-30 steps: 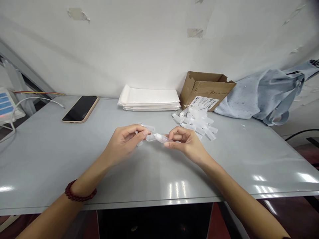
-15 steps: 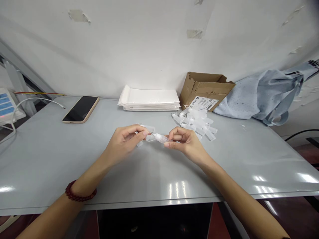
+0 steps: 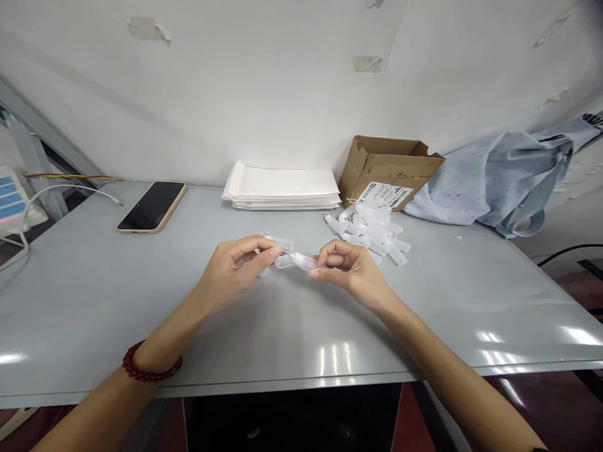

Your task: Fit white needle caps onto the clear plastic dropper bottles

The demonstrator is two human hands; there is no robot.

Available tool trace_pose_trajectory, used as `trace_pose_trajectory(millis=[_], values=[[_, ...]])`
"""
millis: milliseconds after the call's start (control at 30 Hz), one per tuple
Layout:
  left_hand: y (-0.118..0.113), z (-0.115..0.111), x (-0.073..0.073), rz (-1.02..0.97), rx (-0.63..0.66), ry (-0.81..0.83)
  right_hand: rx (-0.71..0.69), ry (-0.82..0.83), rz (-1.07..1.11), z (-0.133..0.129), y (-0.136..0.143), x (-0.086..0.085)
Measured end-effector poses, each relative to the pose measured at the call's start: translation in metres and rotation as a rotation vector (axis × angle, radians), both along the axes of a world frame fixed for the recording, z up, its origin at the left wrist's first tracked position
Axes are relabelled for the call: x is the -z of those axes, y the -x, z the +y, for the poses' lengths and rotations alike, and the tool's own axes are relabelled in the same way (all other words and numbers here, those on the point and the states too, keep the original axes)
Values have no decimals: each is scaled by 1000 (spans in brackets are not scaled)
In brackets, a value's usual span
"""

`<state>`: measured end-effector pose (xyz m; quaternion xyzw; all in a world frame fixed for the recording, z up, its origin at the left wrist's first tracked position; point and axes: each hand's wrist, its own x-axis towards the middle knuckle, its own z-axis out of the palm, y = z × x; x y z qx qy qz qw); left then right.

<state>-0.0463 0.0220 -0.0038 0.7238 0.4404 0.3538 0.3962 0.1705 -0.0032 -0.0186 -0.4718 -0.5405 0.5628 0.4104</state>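
Note:
Between my two hands, just above the table, lies a small translucent plastic squeeze bottle with a white neck pointing left. My right hand is closed, pinching the bottle's body at its right end. On the left, the thumb and forefinger of my left hand press together at a thin dark tip that runs out from the neck; exactly what they grip is hidden. A clear loop hangs beside the neck. Behind my left fingers, other translucent plastic pieces lie on the table, partly covered.
A pile of similar translucent bottles lies right, before an open cardboard box. White padded envelopes are stacked against the wall. A phone and white cable lie left. A light-blue cloth bag rests at the right.
Almost nothing differs. Both hands keep the same pinch at the two ends of the bottle, and the view has shifted very slightly.

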Motion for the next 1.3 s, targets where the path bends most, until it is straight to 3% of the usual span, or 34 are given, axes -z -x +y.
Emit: trace_pose_trajectory(millis=[400, 733, 1300], values=[[-4, -2, 6, 75, 56, -179, -12, -19, -31, 0, 0, 1], [-1, -2, 1, 23, 21, -68, -6, 5, -2, -1, 0, -3], [-1, -1, 2, 20, 44, -56, -18, -47, -41, -1, -2, -2]])
